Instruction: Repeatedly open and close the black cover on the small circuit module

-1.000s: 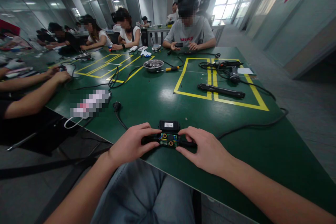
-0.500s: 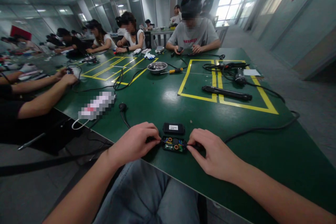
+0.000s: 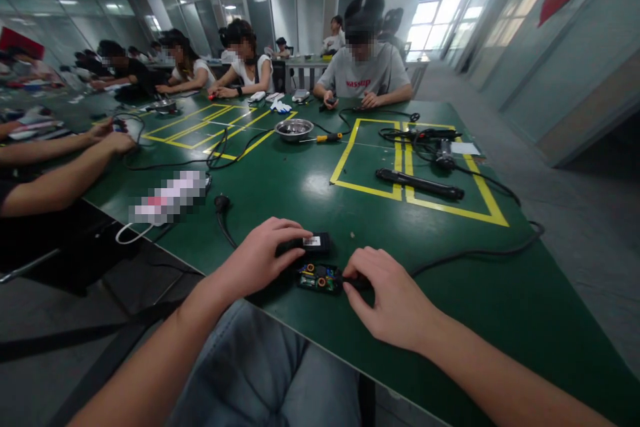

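In the head view, a small open black case (image 3: 319, 285) lies by the table's near edge, with a circuit board and copper-wound coils inside. Behind it is its black cover (image 3: 324, 244), which bears a white label. My left hand (image 3: 267, 253) has thumb and fingers closed around the left end of the cover. My right hand (image 3: 383, 293) pinches the black cable (image 3: 361, 282) where it enters the right end of the case. The cable's far part runs off to the right over the table. Part of the cover's left end is hidden by my fingers.
On the green table (image 3: 280, 187) are a metal bowl (image 3: 294, 130), a yellow-black screwdriver (image 3: 327, 138), a black plug (image 3: 221, 202), a blurred white-pink object (image 3: 170, 199) and a long black bar (image 3: 420, 185) across yellow tape. Co-workers sit opposite and to the left.
My left hand has left the case's left end, moved up and taken hold of the cover. My right hand stays at the right cable end. The view has shifted slightly.
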Available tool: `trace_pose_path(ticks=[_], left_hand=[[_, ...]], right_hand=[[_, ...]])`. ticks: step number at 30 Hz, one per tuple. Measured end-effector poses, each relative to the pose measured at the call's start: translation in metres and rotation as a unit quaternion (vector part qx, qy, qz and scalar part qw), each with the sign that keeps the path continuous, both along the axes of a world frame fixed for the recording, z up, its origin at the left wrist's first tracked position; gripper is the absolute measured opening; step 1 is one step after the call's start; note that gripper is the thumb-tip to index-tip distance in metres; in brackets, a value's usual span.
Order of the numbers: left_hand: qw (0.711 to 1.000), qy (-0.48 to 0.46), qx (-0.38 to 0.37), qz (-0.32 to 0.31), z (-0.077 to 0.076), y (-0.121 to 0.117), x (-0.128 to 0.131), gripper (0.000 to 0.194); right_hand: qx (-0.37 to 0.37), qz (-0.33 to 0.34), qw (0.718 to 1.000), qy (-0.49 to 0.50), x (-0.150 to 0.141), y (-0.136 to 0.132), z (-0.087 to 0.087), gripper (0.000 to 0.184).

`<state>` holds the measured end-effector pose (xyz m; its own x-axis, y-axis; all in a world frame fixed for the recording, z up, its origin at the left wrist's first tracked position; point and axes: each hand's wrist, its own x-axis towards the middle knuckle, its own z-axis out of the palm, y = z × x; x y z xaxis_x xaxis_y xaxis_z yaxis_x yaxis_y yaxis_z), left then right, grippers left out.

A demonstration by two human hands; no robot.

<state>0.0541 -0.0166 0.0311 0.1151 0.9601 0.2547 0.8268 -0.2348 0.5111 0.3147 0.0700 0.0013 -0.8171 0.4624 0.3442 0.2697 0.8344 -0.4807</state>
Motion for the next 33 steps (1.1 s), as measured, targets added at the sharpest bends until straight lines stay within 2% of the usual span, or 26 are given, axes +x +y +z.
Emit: trace_pose_path(ticks=[3,6,12,19,22,24,26,29,33], left_hand=[[0.997,-0.041,-0.008,-0.061,0.007,-0.018,0.0,0.033],[0.995,-0.03,-0.024,-0.094,0.005,-0.028,0.002,0.035],[0.994,0.038,0.009,-0.1,-0.006,-0.026,0.008,0.034],[0.994,0.049,-0.025,-0.098,0.004,-0.023,0.013,0.032],[0.993,0.002,-0.054,-0.101,0.009,-0.02,0.008,0.03],[0.993,-0.052,-0.069,-0.081,0.011,-0.016,0.005,0.03],[0.993,-0.096,-0.064,-0.031,0.011,-0.01,0.003,0.03],[0.994,-0.091,-0.034,0.04,0.006,0.002,0.004,0.026],[0.998,-0.038,-0.049,0.016,-0.003,0.014,0.007,0.022]], right_hand=[[0.001,-0.01,1.0,-0.007,-0.001,-0.001,0.001,0.009],[0.003,-0.019,1.0,-0.006,-0.001,-0.002,0.001,0.01],[0.004,-0.024,1.0,-0.015,-0.002,-0.002,0.0,0.012],[-0.025,-0.036,0.999,-0.025,-0.002,-0.003,0.003,0.015],[-0.047,-0.054,0.997,-0.034,-0.002,-0.005,0.006,0.029],[-0.053,-0.066,0.996,-0.036,-0.003,-0.006,0.007,0.038],[-0.059,-0.081,0.994,-0.041,-0.004,-0.006,0.006,0.04],[-0.049,-0.091,0.994,-0.047,-0.006,-0.006,0.003,0.039],[-0.017,-0.066,0.997,-0.038,-0.006,-0.006,0.002,0.032]])
